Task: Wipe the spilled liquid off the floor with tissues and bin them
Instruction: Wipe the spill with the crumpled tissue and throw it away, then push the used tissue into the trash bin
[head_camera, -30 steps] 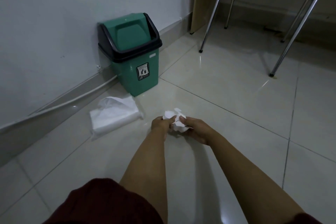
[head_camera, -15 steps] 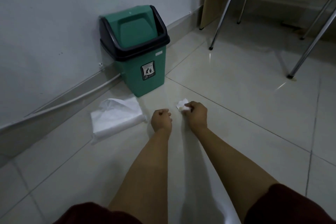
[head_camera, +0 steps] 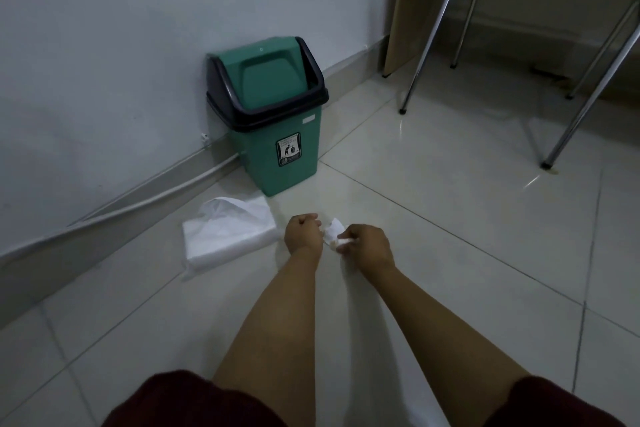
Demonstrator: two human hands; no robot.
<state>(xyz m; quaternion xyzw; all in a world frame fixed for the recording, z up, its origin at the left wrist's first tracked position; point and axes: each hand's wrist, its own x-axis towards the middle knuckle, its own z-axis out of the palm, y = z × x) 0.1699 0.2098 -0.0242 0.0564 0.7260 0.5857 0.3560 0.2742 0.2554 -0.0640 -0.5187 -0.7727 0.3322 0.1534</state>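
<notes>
Just above the pale tiled floor [head_camera: 433,218], my right hand [head_camera: 369,246] grips a crumpled white tissue wad [head_camera: 335,231]. My left hand [head_camera: 303,231] is curled beside it, its fingers touching the wad's left edge; whether it grips the wad I cannot tell. A green swing-lid bin [head_camera: 273,114] with a black rim stands against the wall, a short way beyond my hands. A white pack of tissues [head_camera: 228,234] lies on the floor to the left of my left hand. No liquid is visible on the tiles.
The grey wall [head_camera: 121,45] and its skirting with a cable run along the left. Chrome chair legs [head_camera: 426,45] and a blue seat stand at the back right, next to a wooden panel [head_camera: 412,3]. Dark red sleeves show at the bottom.
The tissue went from a loose wad held by both hands to a small ball in my right hand. My left hand has come back against it. The camera tilted slightly.
</notes>
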